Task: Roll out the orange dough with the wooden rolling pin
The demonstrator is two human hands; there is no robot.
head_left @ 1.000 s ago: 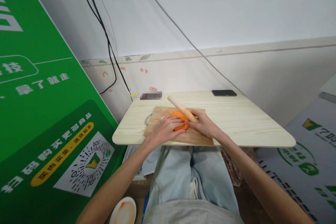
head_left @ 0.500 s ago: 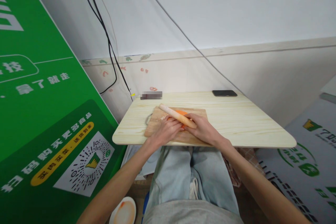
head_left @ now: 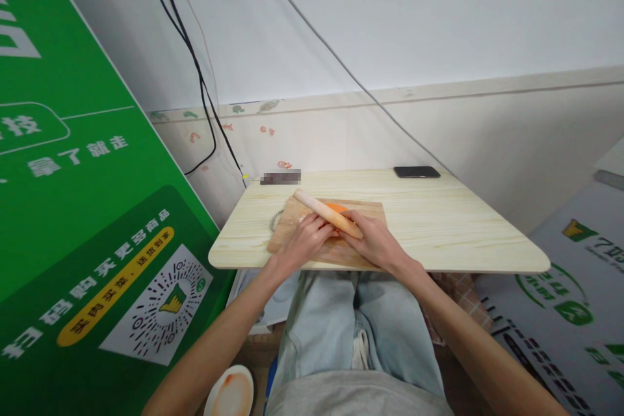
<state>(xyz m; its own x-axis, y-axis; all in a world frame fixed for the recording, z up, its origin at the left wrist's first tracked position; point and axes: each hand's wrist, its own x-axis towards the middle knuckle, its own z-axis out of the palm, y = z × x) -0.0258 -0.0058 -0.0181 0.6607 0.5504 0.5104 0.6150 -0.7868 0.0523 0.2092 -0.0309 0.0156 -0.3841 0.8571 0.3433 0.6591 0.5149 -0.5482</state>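
Two bare hands meet at one pale wooden, rod-shaped rolling pin [head_left: 319, 207] and one flat, bright-orange, dough-like piece [head_left: 338, 207] over one rectangular brown wooden cutting board [head_left: 374, 209], which lies at the near edge of one pale wood-grain desk [head_left: 453, 234]. The fingers of the right hand [head_left: 370, 238] are closed around the pin's near end, while its far end slants away to the left, clear of both hands. The fingers of the left hand [head_left: 305, 238] curl just beside the pin, near the orange piece; whether they pinch it cannot be told. The orange piece lies between the two sets of fingers, with the pin crossing over it: one part shows beyond the pin, a smaller part on the near side, the rest hidden. One silvery metal ring [head_left: 275, 220] juts from the board's left side. At the back of the desk, well apart from the hands, lie one flat black phone [head_left: 416, 172] at right and one dark oblong item [head_left: 281, 177] at left, its surface blurred out. Below the desk, at lower left, sits one white plate [head_left: 234, 387] smeared with orange
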